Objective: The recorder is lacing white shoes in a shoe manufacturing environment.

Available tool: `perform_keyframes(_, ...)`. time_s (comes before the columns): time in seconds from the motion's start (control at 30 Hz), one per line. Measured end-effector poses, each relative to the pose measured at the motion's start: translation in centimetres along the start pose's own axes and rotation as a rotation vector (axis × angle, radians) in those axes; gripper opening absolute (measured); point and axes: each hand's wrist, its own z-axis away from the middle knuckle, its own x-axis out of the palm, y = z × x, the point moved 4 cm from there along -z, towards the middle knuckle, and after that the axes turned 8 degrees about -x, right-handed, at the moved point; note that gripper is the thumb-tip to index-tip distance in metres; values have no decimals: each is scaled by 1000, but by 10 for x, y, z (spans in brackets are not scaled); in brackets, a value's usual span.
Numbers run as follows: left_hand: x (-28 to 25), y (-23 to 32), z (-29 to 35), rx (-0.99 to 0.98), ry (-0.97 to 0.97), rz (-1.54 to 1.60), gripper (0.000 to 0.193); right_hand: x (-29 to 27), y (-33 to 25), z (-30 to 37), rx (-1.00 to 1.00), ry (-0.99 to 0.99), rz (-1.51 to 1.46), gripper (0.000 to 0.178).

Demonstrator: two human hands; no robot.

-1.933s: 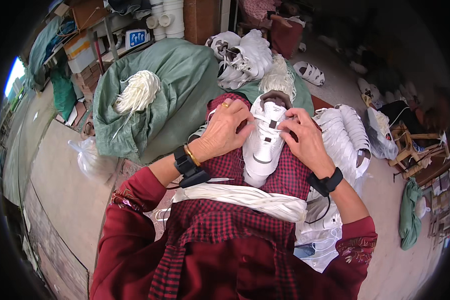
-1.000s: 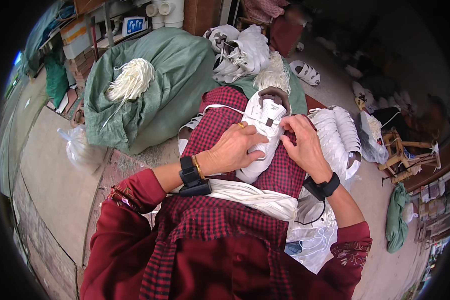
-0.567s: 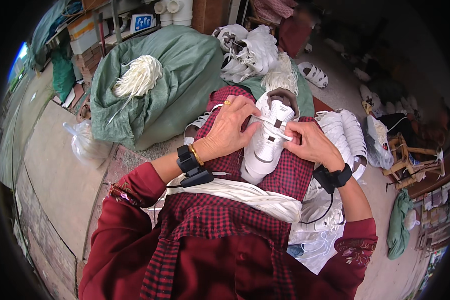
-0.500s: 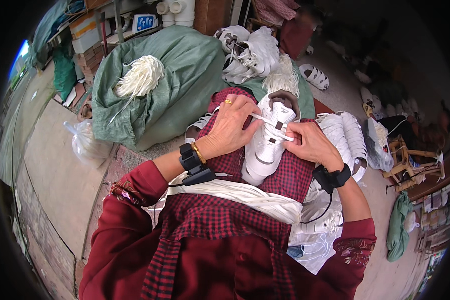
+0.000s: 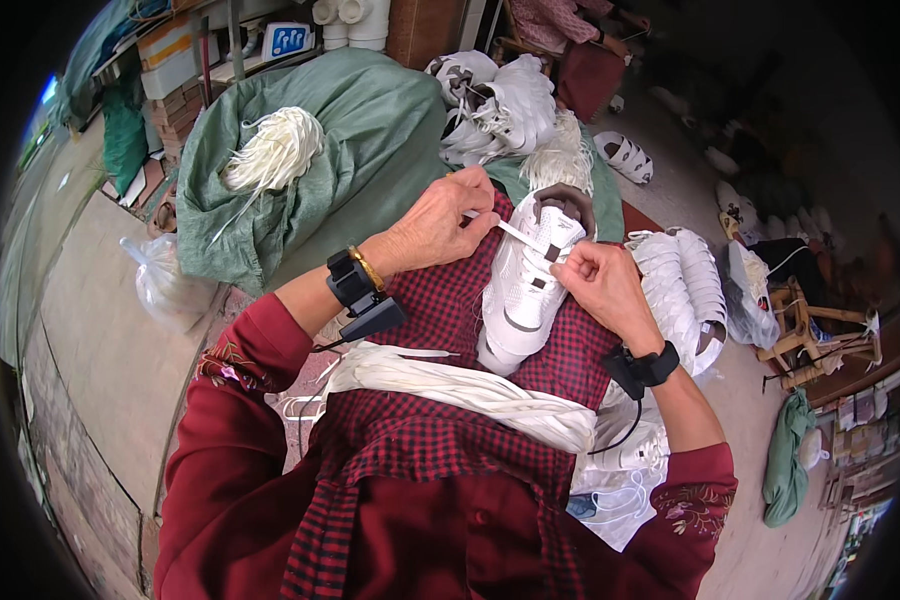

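A white sneaker [image 5: 518,298] lies on my checked apron, toe toward me and dark-lined opening away. My left hand [image 5: 448,222], left of the shoe's opening, is closed in a pinch on a flat white shoelace [image 5: 520,236]. The lace stretches from those fingers across the front of the shoe. On the shoe's right side, my right hand [image 5: 608,290] is closed, thumb and fingertips pinched at the lacing; its fingers partly hide the lace there. A thick bundle of white laces [image 5: 460,390] lies across my lap, below the shoe.
Stacked white shoes [image 5: 670,285] stand to the right, with more white shoes [image 5: 505,110] ahead. A green sack [image 5: 360,130] on the left carries a pile of laces [image 5: 275,150]. A wooden stool [image 5: 805,335] is at the far right. Another person [image 5: 560,25] sits at the back.
My left hand has moved left and slightly up, away from the shoe, drawing out a longer stretch of lace. My right hand has stayed close to the shoe's right side.
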Motion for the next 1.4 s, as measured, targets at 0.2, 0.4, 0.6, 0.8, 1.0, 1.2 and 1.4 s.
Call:
perform_keyframes(0.2, -10, -24, 7, -46, -4, -35, 15, -3, 10, 13, -10, 83, -268, 24)
perform_keyframes(0.4, -14, -23, 7, -15, 32, -20, 19, -20, -17, 8, -267, 217, -73, 26)
perform_keyframes(0.6, -2, 10, 10, -106, -95, -89, 33, -11, 5, -1, -201, -27, 50, 26)
perform_keyframes(0.8, 2, 8, 12, -28, -60, -15, 31, -12, 11, -9, -164, -134, -24, 19)
perform_keyframes(1.0, -2, 5, 6, 77, -22, -82, 13, -3, 10, -5, -135, -36, -48, 18)
perform_keyframes(1.2, -1, -12, -4, -339, -56, 228, 19, -3, 12, -3, -64, 16, -163, 15)
perform_keyframes(1.4, 17, -12, -9, -674, 4, 687, 23, -4, 7, -3, -13, 15, -147, 15)
